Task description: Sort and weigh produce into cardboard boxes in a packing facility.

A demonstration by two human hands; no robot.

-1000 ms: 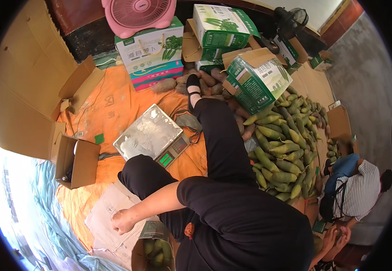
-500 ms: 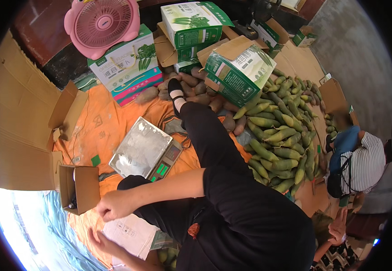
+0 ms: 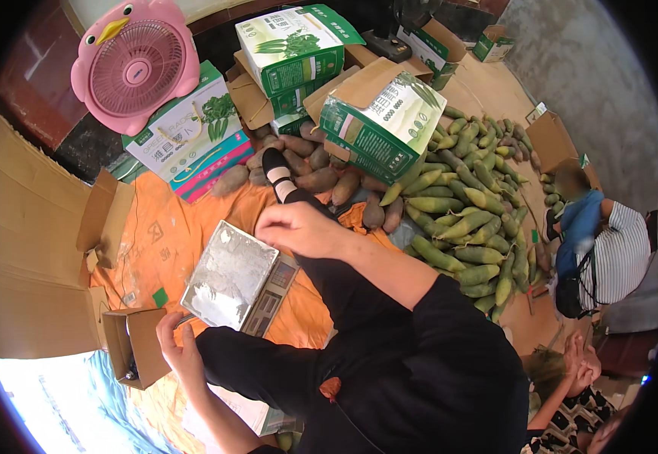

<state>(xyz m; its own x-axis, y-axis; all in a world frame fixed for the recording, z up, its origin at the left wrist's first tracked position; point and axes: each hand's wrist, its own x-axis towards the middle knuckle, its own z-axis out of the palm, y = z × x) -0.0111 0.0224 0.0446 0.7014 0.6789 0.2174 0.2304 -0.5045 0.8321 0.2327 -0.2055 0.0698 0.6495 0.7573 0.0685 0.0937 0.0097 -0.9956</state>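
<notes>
While the view has tipped forward since a moment ago, the left hand [image 3: 180, 349] has come up off the white paper by the knee and now sits at the near corner of the scale [image 3: 240, 278], fingers curled against its rim beside a small open carton [image 3: 134, 344]; whether it grips anything, I cannot tell. Up goes the right hand [image 3: 299, 227], lifted from the lap, loosely open and holding nothing, hovering over the outstretched leg just past the scale's far edge. So the weighing plate is bare and both hands are off the paperwork. Room is tight: cardboard wall on the left, orange sheet [image 3: 162, 242] underfoot, brown tubers [image 3: 321, 178] beyond the foot, green pods [image 3: 465, 219] heaped right, printed boxes [image 3: 378, 121] and a pink fan [image 3: 134, 66] at the back.
</notes>
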